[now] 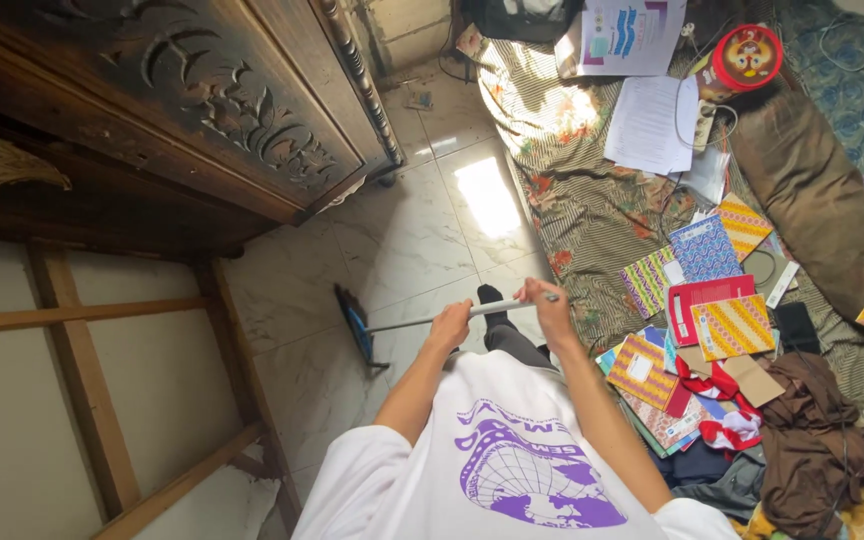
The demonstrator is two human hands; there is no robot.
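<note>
Over pale tiles: both hands' grip closed on broom handle (422, 320): left hand (449, 326), right hand (549, 303); colourful patterned booklets (704, 300) rightward.

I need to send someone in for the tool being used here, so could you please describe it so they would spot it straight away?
Start at the dark carved wooden cabinet and look down to the pale tiled floor in front of it. There lies the blue head of a floor brush on a long silver handle, held by the left hand and right hand. Nothing else there is long and thin.
</note>
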